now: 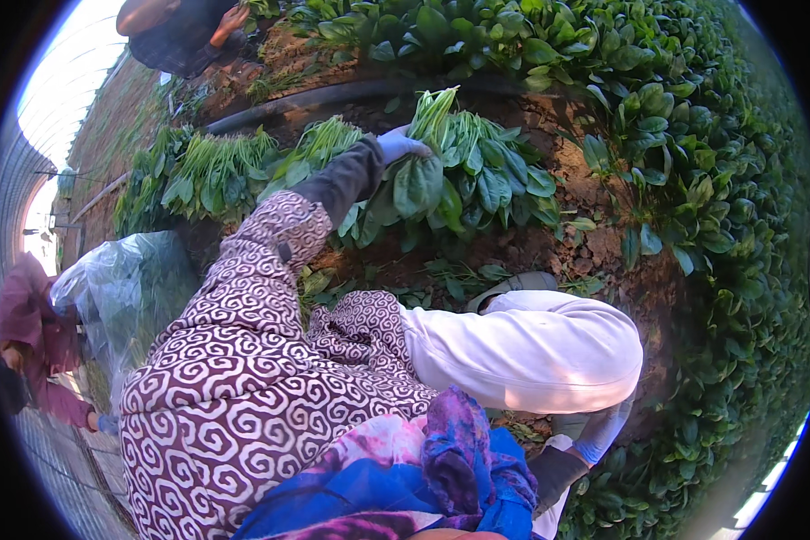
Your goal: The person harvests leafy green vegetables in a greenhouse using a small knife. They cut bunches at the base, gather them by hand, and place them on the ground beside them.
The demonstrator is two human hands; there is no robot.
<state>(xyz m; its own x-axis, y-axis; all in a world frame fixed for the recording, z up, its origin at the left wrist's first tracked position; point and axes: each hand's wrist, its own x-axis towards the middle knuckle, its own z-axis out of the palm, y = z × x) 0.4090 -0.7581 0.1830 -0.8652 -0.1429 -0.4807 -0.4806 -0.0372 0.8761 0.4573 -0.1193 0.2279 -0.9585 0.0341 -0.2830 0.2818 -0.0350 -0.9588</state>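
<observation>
My left hand (405, 145), in a pale blue-violet glove, is closed around a bunch of leafy greens that look like spinach (418, 185). The stems of that bunch point up and away from me, and its leaves hang toward me. Touching it on the right is a pile of cut greens (496, 162) lying on the soil. To the left of my wrist lie more bunches (327, 142), stems facing away. My right hand (604, 432), gloved too, is down beside my bent knee. The leg hides its fingers, so what it holds cannot be seen.
Dense growing greens (709, 189) fill the right side and far edge. A dark hose (297, 101) runs behind the cut row. One person (182, 34) works at top left; another (37, 331) is at left beside a clear plastic bag (131, 290). My shoe (513, 287) rests on soil.
</observation>
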